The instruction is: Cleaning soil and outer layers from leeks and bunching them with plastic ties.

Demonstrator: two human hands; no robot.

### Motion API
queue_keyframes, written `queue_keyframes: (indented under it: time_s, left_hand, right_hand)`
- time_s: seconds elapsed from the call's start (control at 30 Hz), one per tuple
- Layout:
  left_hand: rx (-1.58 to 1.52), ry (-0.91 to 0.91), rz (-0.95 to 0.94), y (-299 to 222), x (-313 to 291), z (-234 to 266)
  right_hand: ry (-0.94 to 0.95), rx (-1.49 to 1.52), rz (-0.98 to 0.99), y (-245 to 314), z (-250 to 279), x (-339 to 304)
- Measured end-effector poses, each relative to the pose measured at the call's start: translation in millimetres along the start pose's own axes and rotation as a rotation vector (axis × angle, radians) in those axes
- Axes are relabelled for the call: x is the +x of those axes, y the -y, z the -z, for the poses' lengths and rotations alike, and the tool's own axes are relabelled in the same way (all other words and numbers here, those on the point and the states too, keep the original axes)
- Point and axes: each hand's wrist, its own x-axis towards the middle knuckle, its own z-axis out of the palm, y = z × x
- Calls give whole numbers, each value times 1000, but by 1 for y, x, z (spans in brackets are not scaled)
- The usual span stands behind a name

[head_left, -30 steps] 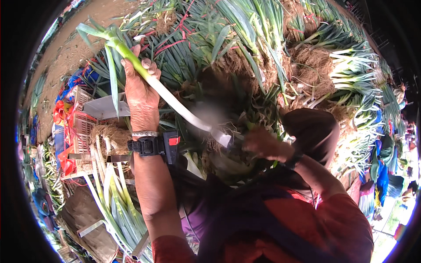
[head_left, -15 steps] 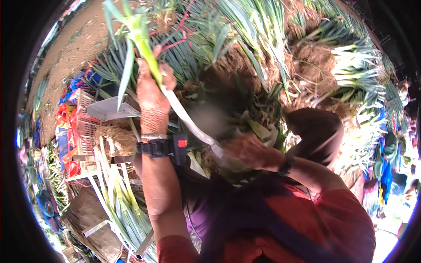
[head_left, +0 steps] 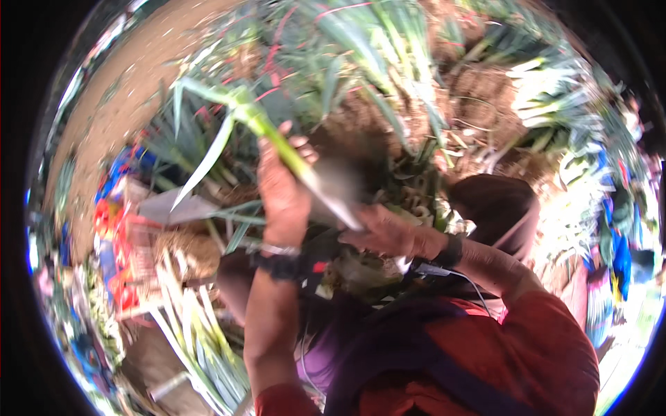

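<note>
Crowding the person's right hand (head_left: 388, 232) on its outer side is a dark-brown trousered knee (head_left: 496, 208); beyond both hands stand green leek bundles with shaggy brown roots (head_left: 409, 62). Outside the left wrist lie pale, green-topped leeks (head_left: 187, 312) and a slatted plastic crate (head_left: 142, 249). The left hand (head_left: 283, 187) curls around a long green-and-white leek (head_left: 305, 175), whose white end meets the right fingers; blur there means I can't tell if they pinch. A second ago the hands were farther apart, that end clear of the right.
</note>
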Motion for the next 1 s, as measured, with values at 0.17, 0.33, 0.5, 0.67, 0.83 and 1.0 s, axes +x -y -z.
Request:
queue_keyframes:
  time_s: [0.17, 0.33, 0.5, 0.67, 0.83, 1.0]
  left_hand:
    - [101, -48, -72, -38, 5, 25]
    - [44, -193, -37, -19, 44, 94]
    - [160, 0, 107, 25, 61, -59]
    - [219, 731, 186, 61, 2, -258]
    - [606, 925, 430, 94, -38, -204]
    - [949, 402, 427, 49, -30, -91]
  right_hand:
    - [151, 296, -207, 13, 19, -52]
    - [226, 272, -251, -9, 20, -116]
    - [-150, 575, -169, 34, 59, -158]
    - [-697, -516, -124, 39, 171, -210]
    - [-1216, -1053, -679, 3, 305, -269]
    - [-1309, -843, -994, -109, 407, -384]
